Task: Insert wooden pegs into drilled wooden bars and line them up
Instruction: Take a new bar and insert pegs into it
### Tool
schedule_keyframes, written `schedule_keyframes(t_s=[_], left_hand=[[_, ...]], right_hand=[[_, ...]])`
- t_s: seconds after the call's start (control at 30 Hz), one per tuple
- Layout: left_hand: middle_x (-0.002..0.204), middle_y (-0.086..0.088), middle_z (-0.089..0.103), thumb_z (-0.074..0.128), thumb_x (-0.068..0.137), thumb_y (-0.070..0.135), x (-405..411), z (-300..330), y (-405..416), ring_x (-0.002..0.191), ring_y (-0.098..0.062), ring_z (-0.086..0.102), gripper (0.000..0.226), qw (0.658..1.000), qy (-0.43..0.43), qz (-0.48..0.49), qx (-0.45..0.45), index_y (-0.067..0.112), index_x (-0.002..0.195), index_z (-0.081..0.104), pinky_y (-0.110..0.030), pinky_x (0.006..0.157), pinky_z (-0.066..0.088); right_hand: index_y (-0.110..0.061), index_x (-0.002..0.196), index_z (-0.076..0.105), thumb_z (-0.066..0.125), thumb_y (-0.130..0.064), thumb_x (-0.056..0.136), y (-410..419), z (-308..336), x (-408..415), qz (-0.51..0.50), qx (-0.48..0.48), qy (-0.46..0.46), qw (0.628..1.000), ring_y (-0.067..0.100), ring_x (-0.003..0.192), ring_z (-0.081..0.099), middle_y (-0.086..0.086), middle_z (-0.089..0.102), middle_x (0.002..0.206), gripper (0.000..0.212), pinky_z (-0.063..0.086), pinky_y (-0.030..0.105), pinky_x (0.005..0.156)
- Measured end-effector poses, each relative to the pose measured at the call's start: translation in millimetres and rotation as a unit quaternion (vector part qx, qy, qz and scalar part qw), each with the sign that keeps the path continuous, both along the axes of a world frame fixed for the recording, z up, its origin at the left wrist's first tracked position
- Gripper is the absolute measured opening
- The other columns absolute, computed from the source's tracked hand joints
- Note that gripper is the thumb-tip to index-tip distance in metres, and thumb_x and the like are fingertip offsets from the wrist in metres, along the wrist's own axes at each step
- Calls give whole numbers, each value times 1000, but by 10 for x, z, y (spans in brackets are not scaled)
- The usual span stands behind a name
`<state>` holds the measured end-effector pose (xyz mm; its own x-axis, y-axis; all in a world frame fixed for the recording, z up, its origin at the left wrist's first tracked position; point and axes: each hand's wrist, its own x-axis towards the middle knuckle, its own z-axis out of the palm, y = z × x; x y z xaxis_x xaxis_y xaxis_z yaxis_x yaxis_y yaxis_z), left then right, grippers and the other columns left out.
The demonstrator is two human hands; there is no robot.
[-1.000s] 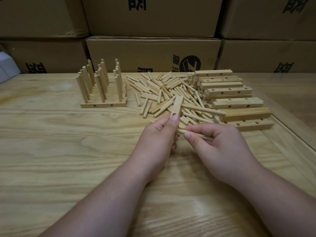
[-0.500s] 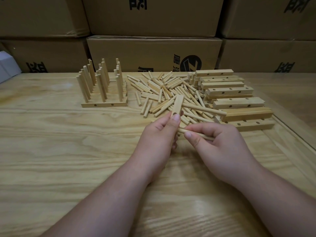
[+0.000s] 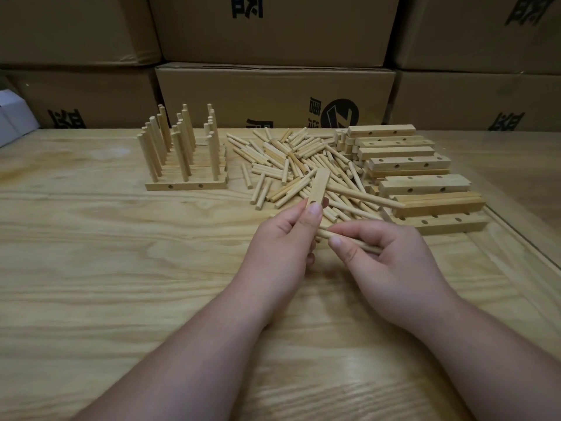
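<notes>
My left hand (image 3: 285, 238) grips a drilled wooden bar (image 3: 318, 186) that points away from me, one peg (image 3: 364, 196) sticking out of it to the right. My right hand (image 3: 385, 253) pinches a second peg (image 3: 349, 242) whose tip meets the bar near my left thumb. A heap of loose pegs (image 3: 291, 159) lies behind the hands. Several empty drilled bars (image 3: 409, 162) are stacked at the right. At the left, finished bars with upright pegs (image 3: 185, 153) stand in a row.
The work lies on a pale wooden table (image 3: 121, 268) with a raised strip (image 3: 522, 238) running along its right side. Stacked cardboard boxes (image 3: 273, 89) wall off the back edge. A white box (image 3: 12, 117) sits at the far left.
Almost nothing differs; both hands hold the bar and peg in the same place, with only a slight shift of the right fingers on the peg.
</notes>
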<state>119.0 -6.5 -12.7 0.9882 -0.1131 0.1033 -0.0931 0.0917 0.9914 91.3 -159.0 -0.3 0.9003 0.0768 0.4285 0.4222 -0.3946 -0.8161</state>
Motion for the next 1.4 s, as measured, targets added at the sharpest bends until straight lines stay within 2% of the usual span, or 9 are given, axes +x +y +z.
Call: schedule_keyframes(t_s=[0.1,0.27,0.43,0.6,0.73,0.9,1.13,1.3,1.4], left_hand=[[77,-2,52,58,86,53,-7,6,0,68,-14,48,40,999,6,-7,-32,31,115,76,-28,59,46],[68,3,53,61,89,51,11,36,-25,61,-12,49,39,992,63,12,-112,27,117,75,-28,54,45],[63,2,53,60,99,40,25,40,-27,58,-11,49,28,989,75,15,-123,20,96,80,-26,52,46],[65,2,53,52,104,38,66,96,-17,51,-9,47,35,958,133,82,-240,14,94,76,-24,46,43],[64,0,51,51,104,40,105,121,27,48,-11,45,33,924,168,100,-330,16,92,70,-24,44,41],[64,0,50,49,104,41,99,115,28,49,-11,44,33,926,165,91,-326,16,96,68,-24,45,40],[63,0,49,47,105,41,105,124,26,49,-12,42,34,925,167,81,-331,16,94,67,-24,45,40],[65,-2,46,40,104,34,109,120,35,52,-14,39,33,923,167,63,-341,13,99,65,-26,48,37],[65,-2,44,37,101,30,108,120,36,53,-14,37,33,924,164,53,-343,12,101,64,-26,49,36]], right_hand=[[-37,88,70,73,-12,88,-17,27,12,10,7,16,1000,-18,81,64,-37,68,78,25,42,-1,66],[-23,86,71,79,-9,82,47,0,79,-34,76,3,997,-8,55,56,-25,62,61,17,40,3,55],[-24,94,65,81,-19,80,49,-12,94,-45,99,-19,994,-5,59,56,-13,60,66,22,42,7,57],[-22,98,63,53,-44,94,-5,-26,104,-36,163,-5,986,10,67,55,-1,62,76,24,44,25,63],[-29,100,69,57,-31,94,-2,-70,127,-49,-70,-14,996,0,94,58,-17,63,96,14,42,13,80],[-41,129,61,46,-37,90,91,-111,97,11,-314,-2,949,3,132,34,-24,48,138,41,23,31,106],[-37,106,70,53,-38,91,64,-154,131,-72,-347,-20,935,7,109,47,-21,59,103,23,25,35,96],[-46,125,60,49,-49,87,54,-131,136,-96,-359,-1,928,8,121,35,-23,48,123,40,18,35,96],[-46,118,65,45,-50,90,71,-113,121,-77,-385,-8,920,8,123,39,-28,57,124,35,15,38,96]])
